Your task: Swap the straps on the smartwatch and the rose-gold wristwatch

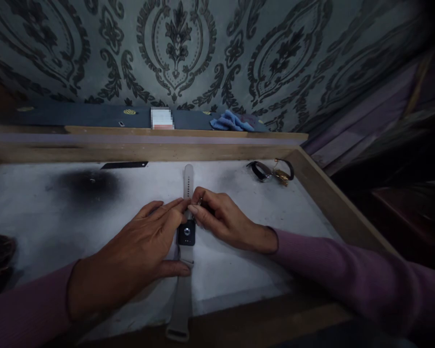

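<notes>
A smartwatch point(187, 233) lies back side up on the white surface, its round sensor showing. Its pale strap spreads out both ways: one end with holes point(188, 180) points away from me, the other point(179, 309) comes toward me and ends in a loop. My left hand point(141, 237) grips the watch from the left, thumb on the near strap and fingertips where the far strap meets the case. From the right, my right hand point(221, 212) pinches a small thin object at that same joint; its kind is mostly hidden by the fingers.
A dark flat blade point(125, 165) lies at the back. Two watches point(263, 171) rest at the back right, and a dark object point(0, 256) sits at the left edge. Wooden rims point(188, 153) border the surface. A blue cloth point(232, 122) lies on the ledge behind.
</notes>
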The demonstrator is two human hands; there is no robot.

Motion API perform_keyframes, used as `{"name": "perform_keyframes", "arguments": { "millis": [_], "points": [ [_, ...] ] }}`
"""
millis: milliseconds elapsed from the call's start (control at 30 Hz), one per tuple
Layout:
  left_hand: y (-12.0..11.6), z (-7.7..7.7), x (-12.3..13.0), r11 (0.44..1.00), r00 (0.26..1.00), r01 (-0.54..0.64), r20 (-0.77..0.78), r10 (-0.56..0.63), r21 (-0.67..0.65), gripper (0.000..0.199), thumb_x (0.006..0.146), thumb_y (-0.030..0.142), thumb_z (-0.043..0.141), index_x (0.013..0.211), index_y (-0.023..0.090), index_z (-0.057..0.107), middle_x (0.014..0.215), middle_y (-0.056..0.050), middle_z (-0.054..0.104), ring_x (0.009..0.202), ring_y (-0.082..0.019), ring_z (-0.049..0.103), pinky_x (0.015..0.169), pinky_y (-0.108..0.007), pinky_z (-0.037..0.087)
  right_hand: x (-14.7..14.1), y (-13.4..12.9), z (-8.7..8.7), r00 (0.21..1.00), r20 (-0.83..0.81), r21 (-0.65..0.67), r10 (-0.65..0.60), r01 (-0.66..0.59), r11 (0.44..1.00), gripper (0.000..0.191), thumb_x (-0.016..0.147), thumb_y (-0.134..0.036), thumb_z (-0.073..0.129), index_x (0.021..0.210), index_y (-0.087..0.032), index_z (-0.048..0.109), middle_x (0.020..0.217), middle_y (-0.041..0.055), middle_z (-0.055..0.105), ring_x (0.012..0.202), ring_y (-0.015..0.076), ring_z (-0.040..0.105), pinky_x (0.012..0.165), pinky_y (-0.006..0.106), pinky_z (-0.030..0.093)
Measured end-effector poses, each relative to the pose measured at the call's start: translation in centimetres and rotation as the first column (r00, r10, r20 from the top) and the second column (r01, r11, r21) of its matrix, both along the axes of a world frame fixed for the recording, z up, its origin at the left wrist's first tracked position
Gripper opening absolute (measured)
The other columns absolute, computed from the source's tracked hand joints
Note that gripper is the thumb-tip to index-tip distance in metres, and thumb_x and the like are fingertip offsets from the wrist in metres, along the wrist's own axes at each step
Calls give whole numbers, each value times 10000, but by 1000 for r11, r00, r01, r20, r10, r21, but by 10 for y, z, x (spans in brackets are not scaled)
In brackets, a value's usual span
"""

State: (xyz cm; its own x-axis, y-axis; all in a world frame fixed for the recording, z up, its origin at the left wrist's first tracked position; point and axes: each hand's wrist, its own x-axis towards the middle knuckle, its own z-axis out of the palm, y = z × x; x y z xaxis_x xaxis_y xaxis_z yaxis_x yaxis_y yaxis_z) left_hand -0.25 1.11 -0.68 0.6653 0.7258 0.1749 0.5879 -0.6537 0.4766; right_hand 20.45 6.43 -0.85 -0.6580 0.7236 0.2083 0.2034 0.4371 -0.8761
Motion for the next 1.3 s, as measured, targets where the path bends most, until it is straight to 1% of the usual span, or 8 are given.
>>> {"name": "perform_keyframes", "arguments": {
  "millis": [233, 433, 633, 900, 1033, 1200, 1300],
  "points": [
    [0, 1, 0, 1000, 1000, 11, 0, -11, -3, 509, 849, 438, 702, 1204, 231, 401, 1511, -137, 429, 1350, -313, 467, 1125, -530, 358, 1, 1, -2, 1000, 22, 36, -6, 5, 999, 160, 982, -282, 456, 846, -201, 434, 596, -61, 469, 516, 90, 399, 485, 216, 337],
    [1, -1, 0, 1000, 1000, 19, -4, -19, 7, 527, 840, 495, 699, 1185, 229, 403, 1496, -139, 452, 1358, -316, 457, 1117, -527, 360, 1, 1, -1, 999, 44, 44, 0, -2, 999, 156, 981, -266, 458, 842, -206, 422, 598, -61, 472, 511, 92, 409, 492, 218, 340],
    [1, -2, -1, 999, 999, 30, -46, -29, 21, 559, 833, 465, 721, 1210, 231, 382, 1539, -144, 386, 1379, -308, 429, 1127, -511, 342, 2, 2, 0, 998, 56, 74, 7, -11, 997, 151, 978, -255, 457, 840, -201, 429, 589, -64, 455, 502, 92, 396, 498, 223, 324],
    [0, -2, -1, 1000, 1000, 2, -18, -2, 4, 486, 855, 497, 680, 1167, 225, 424, 1493, -135, 455, 1365, -317, 449, 1128, -526, 347, 2, 2, 0, 999, 32, 27, 19, -20, 999, 165, 978, -272, 448, 830, -203, 428, 578, -72, 429, 496, 87, 371, 471, 211, 308],
    [0, -1, -1, 1000, 1000, 4, -23, -4, -2, 498, 856, 475, 687, 1191, 239, 403, 1497, -137, 448, 1362, -316, 454, 1124, -531, 350, 2, 2, -1, 1000, 22, 16, 8, -9, 1000, 164, 976, -279, 457, 832, -204, 431, 580, -65, 449, 503, 90, 386, 465, 210, 321],
    [0, 1, 0, 1000, 1000, 13, -19, -13, 4, 496, 835, 439, 722, 1147, 238, 392, 1508, -140, 433, 1358, -317, 457, 1116, -526, 366, 2, 2, -1, 1000, 22, 8, 4, -4, 1000, 165, 973, -277, 459, 828, -204, 433, 584, -65, 456, 503, 91, 390, 474, 216, 330],
    [0, 1, 0, 1000, 1000, 16, -17, -16, 5, 508, 834, 438, 724, 1158, 239, 388, 1506, -140, 438, 1351, -313, 465, 1117, -524, 365, 1, 1, 0, 1000, 26, 16, 4, -5, 1000, 165, 977, -276, 454, 830, -202, 436, 586, -63, 461, 504, 92, 397, 485, 223, 336]
  ]
}}
